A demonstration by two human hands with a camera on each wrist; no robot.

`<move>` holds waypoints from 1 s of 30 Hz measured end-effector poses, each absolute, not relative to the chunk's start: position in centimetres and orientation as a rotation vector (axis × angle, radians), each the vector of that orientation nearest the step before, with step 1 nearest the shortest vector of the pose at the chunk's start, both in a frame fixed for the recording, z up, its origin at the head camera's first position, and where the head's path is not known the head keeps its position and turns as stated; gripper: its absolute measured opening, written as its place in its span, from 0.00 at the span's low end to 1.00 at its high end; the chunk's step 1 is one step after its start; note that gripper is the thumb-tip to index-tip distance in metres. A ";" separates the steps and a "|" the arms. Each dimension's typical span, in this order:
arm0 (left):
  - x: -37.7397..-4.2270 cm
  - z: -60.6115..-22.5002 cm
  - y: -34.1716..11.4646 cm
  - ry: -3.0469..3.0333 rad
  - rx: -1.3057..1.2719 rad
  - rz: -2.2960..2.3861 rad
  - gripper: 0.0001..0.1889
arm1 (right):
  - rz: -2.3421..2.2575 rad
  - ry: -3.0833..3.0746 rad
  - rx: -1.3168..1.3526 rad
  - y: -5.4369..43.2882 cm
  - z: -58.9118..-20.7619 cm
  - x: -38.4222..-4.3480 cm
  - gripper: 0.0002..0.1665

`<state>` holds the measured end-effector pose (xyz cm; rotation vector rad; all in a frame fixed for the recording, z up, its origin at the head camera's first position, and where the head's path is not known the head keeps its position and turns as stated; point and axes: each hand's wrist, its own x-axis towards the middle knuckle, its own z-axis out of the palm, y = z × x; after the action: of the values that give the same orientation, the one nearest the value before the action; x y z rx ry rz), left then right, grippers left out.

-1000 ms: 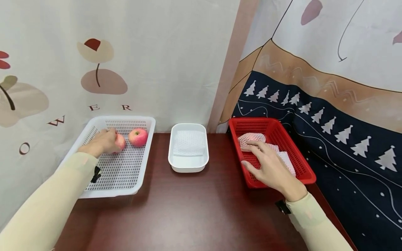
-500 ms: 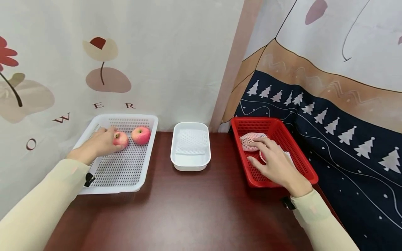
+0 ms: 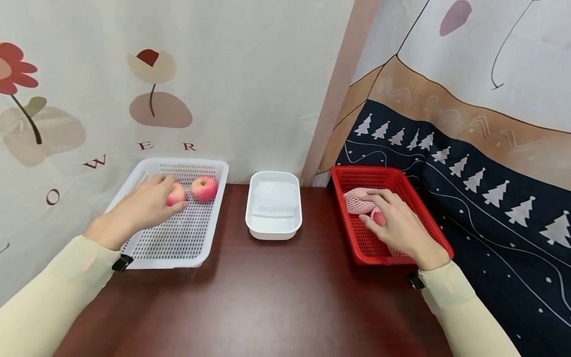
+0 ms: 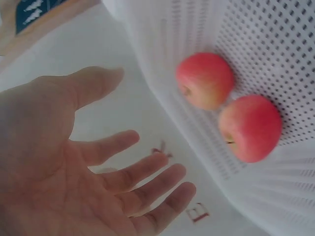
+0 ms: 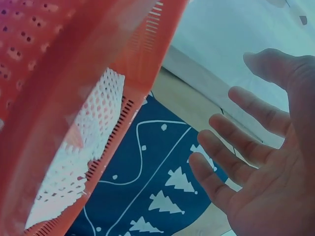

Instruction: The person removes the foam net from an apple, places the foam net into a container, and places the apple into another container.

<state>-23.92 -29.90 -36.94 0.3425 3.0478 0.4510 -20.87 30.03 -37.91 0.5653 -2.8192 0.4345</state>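
My left hand (image 3: pixel 144 210) hovers over the left part of a white perforated basket (image 3: pixel 171 255), palm down with fingers spread. Two red apples lie side by side in it: one apple (image 3: pixel 177 194) is partly behind this hand, the other apple (image 3: pixel 204 189) is in full view. The left wrist view shows both apples apart from the fingers, with nothing in the palm. Over a red basket (image 3: pixel 372 255) hangs my right hand (image 3: pixel 397 225), fingers loosely bent and holding nothing. Below it lie white foam fruit nets (image 3: pixel 357 201) and a round red thing (image 3: pixel 378 217), partly hidden.
Between the baskets stands a small white tray (image 3: pixel 273 230) with a white net-like sheet (image 3: pixel 274 198) inside. All rest on a dark reddish table (image 3: pixel 267 292). Behind hangs a pale printed curtain (image 3: pixel 250 89); a navy cloth with tree prints (image 3: pixel 486 233) lies along the right.
My left hand has drawn up and away from the nearer apple, which stays in the white basket. My right hand stays over the red basket, and more of the round red thing shows.
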 end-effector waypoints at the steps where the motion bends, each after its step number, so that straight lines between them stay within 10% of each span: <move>1: -23.5 -36.7 -29.5 3.062 0.354 0.453 0.44 | 0.437 -2.826 0.559 30.1 -37.8 -20.9 0.32; 30: -10.9 -41.5 -24.2 3.421 0.675 0.826 0.30 | 0.482 -2.919 0.503 30.5 -38.0 -23.2 0.36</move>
<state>-10.88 -24.21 -41.54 0.6752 3.4213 0.8265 -23.20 30.46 -38.03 0.5028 -2.9193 0.4820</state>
